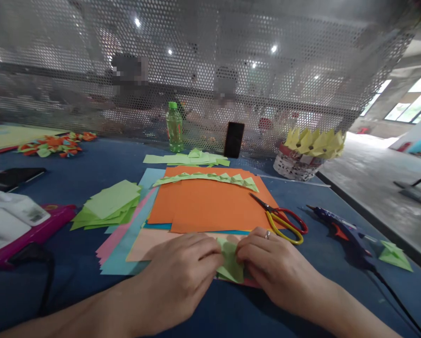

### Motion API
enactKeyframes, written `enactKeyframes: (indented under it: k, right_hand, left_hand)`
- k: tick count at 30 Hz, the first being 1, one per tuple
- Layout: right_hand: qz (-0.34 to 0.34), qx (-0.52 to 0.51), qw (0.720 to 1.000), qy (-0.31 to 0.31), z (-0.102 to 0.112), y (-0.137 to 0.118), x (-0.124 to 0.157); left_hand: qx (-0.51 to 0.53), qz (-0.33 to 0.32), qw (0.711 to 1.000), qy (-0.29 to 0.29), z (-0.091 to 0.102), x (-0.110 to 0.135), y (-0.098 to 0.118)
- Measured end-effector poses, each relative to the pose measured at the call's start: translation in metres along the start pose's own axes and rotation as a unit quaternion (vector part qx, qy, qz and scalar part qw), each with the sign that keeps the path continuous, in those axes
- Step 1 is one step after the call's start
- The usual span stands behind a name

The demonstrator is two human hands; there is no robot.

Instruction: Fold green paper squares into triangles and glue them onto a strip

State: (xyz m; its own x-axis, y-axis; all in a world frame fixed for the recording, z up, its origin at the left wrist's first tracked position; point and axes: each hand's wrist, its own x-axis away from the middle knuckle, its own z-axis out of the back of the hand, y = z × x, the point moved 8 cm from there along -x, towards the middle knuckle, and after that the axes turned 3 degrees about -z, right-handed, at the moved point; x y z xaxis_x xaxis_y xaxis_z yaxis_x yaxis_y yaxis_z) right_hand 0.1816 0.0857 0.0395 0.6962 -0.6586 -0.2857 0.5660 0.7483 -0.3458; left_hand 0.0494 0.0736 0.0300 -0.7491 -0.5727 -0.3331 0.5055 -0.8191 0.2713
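Note:
Between my two hands is a small piece of light green paper [230,260], close to the front edge of a stack of coloured sheets. My left hand [185,267] has its fingers curled on the paper's left side, and my right hand [266,263], with a ring on one finger, pinches its right side. My fingertips partly hide the paper's edges. Just beyond lie orange sheets [210,206] with a green strip of folded points [210,177] across them. Scissors [284,223] with red and yellow handles rest by the right edge of the stack.
A glue gun [344,230] and a folded green piece [395,256] lie at right. Green squares [108,202] are piled at left, near a magenta power strip [30,234]. Behind stand a bottle [174,129], a phone [234,140] and a basket [296,162] with a yellow paper crown [314,142].

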Motion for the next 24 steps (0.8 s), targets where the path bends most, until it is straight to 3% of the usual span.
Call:
enactKeyframes:
  k: [9,14,19,24]
  right_hand:
    - [0.014,-0.046,0.999,0.000,0.002,0.000,-0.001]
    - [0.005,-0.059,0.998,-0.004,-0.003,-0.003,0.000]
    - [-0.021,-0.080,0.997,-0.008,-0.004,-0.001,-0.001]
    - [-0.067,-0.126,0.990,0.012,-0.001,0.008,-0.001]
  left_hand:
    - [0.030,0.022,0.999,0.014,0.014,0.002,0.006]
    - [0.046,0.029,0.998,0.019,0.012,-0.001,0.004]
    - [0.070,0.019,0.995,0.062,0.009,0.000,-0.001]
    - [0.098,0.064,0.991,0.066,0.006,0.002,-0.009]
